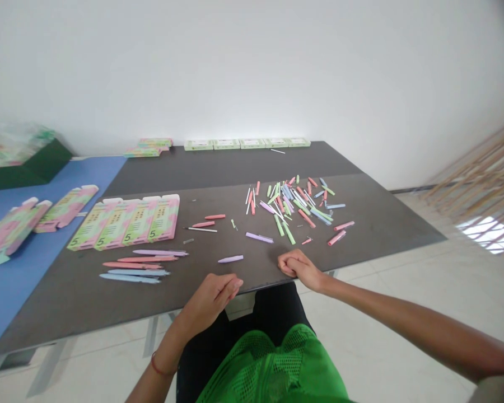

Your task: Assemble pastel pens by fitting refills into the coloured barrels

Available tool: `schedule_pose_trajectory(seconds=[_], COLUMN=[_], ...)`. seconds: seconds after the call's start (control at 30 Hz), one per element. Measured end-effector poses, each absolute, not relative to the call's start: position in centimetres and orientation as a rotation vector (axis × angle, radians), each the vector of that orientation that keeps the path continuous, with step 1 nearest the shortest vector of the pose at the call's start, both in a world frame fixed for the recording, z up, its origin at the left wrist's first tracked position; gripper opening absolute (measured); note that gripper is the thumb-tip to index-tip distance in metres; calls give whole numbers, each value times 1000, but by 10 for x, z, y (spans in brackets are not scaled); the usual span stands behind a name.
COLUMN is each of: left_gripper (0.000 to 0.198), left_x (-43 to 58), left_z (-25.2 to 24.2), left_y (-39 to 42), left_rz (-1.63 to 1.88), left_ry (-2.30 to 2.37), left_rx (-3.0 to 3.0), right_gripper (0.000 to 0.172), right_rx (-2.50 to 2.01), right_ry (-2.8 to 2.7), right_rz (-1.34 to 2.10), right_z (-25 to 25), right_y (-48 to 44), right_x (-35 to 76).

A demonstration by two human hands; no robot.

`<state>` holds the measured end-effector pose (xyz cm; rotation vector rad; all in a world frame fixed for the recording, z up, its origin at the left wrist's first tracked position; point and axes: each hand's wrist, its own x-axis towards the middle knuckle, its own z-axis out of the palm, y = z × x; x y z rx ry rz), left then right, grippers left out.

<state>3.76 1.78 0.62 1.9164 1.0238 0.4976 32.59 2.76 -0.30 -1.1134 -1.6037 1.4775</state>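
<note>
Dark grey table [361, 224] against a white wall [252, 67], seen from the seat at its near edge. We see the left hand [218, 291] resting on that edge, fingers curled in to the thumb. The right hand [297, 265] lies near it as a closed fist on the tabletop. Whether either encloses anything we cannot tell. Just beyond the gap between the hands lies a lilac barrel [231, 258], touching neither. Farther out from the right hand we find a lilac pen [259, 237] and, beyond it, a pile [294, 201] of mixed pastel pen parts. Out from the left hand, to its left, lie a row of pens [138, 266] and, past them, flat cartons [126, 223]. A blue mat [8, 291] covers the far left.
</note>
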Motion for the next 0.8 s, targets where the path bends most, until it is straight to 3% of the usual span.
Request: schedule_pose_trajectory(seconds=[0.8], left_gripper=[45], left_x=[41], left_z=[21], left_y=[13], left_rz=[441], left_ry=[992], left_rx=[1955], right_gripper=[25], right_rx=[-1276], right_ry=[-1645], right_rz=[1421], right_z=[0], right_y=[30], right_x=[322])
